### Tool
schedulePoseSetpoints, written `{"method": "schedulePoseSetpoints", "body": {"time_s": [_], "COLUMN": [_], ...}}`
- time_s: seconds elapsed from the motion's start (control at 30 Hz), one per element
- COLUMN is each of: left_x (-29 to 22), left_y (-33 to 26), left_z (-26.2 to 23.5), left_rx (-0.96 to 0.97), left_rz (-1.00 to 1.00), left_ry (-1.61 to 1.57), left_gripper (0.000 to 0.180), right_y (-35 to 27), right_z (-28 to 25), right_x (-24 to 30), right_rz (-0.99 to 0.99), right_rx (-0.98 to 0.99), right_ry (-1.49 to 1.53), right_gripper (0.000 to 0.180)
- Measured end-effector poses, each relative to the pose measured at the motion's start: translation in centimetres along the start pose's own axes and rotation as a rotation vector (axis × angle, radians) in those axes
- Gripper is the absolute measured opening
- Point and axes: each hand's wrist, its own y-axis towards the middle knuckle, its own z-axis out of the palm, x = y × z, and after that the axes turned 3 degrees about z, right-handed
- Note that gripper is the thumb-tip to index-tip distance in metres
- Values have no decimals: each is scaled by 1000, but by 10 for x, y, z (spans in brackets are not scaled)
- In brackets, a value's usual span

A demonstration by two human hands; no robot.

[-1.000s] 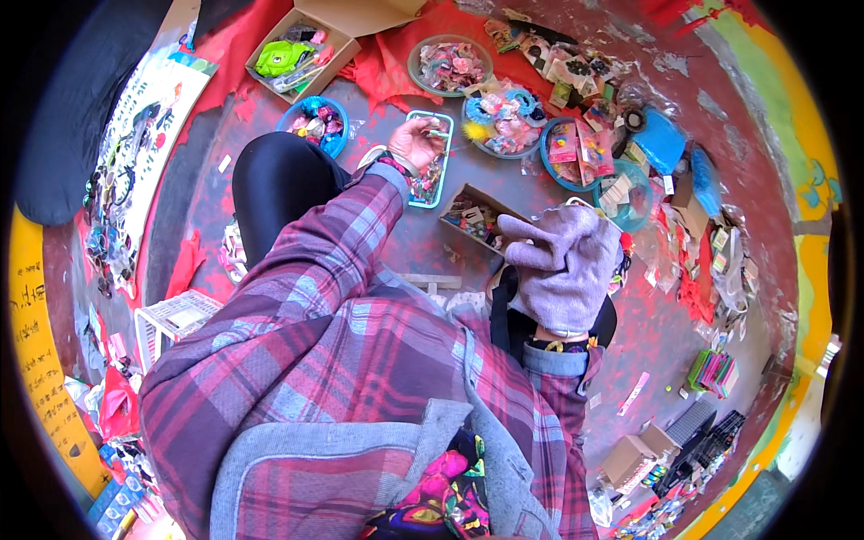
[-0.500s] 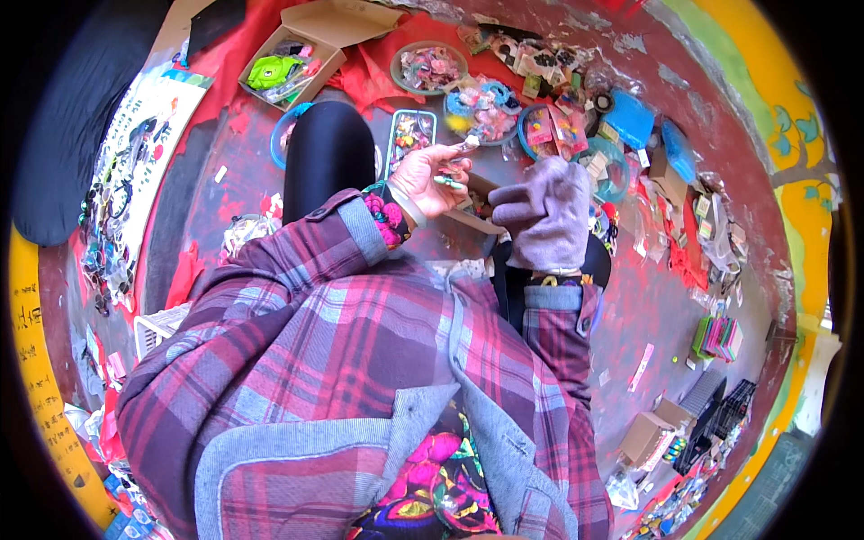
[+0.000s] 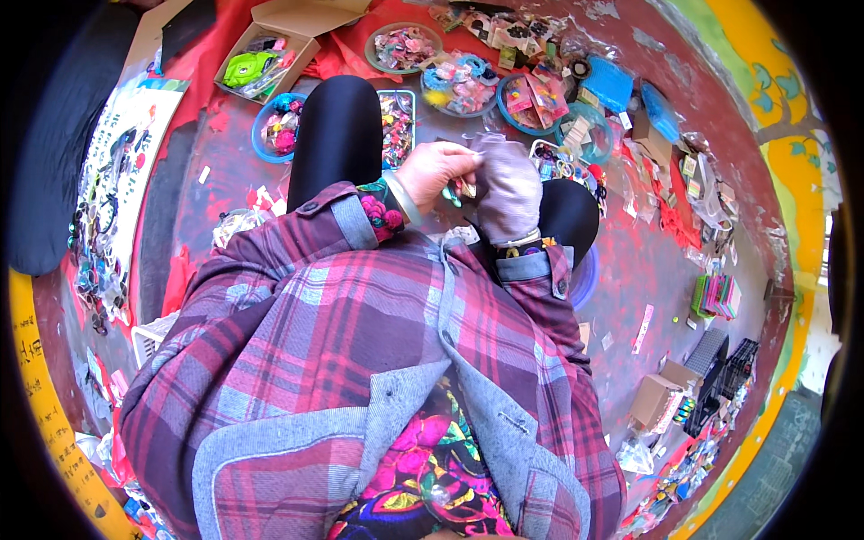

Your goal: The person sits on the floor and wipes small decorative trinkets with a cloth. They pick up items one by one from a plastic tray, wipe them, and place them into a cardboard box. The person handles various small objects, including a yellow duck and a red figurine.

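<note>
My left hand [image 3: 436, 173] is bare, with a pale bracelet at the wrist. Its thumb and forefinger are pinched together against the fingertips of my right hand [image 3: 509, 191], which wears a grey-purple glove. A small green-and-white thing [image 3: 454, 193] shows under the lower fingers of the left hand; its kind is unclear. Whatever lies in the pinch is too small to name. The gloved fingers are bent toward the left hand, and what they hold, if anything, is hidden. Both hands meet in front of me, between my knees.
Round baskets of small colourful trinkets [image 3: 369, 47] stand ahead, beside a rectangular tray [image 3: 412, 121]. At the far left is an open cardboard box [image 3: 297, 54]. A blue-rimmed basket [image 3: 261, 135] sits by my left knee [image 3: 337, 135]. Boxes [image 3: 650, 405] and black crates lie at right.
My right gloved hand has moved left to meet my left hand. The pale bit that stuck out from the left fingertips is now mostly hidden at the glove. The view has shifted slightly.
</note>
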Motion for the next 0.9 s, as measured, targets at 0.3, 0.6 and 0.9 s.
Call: {"method": "schedulePoseSetpoints", "body": {"time_s": [0.3, 0.6, 0.9], "left_x": [5, 5, 0], "left_y": [-2, 0, 1], "left_z": [3, 7, -4], "left_rx": [145, 143, 214], "left_rz": [-77, -133, -119], "left_ry": [2, 37, -93], "left_gripper": [12, 14, 21], "right_y": [3, 0, -2], "right_z": [-6, -7, -16], "right_x": [9, 21, 41], "right_rz": [-354, -125, 230], "right_rx": [-42, -57, 26], "right_ry": [-709, -634, -75], "right_gripper": [35, 28, 30]}}
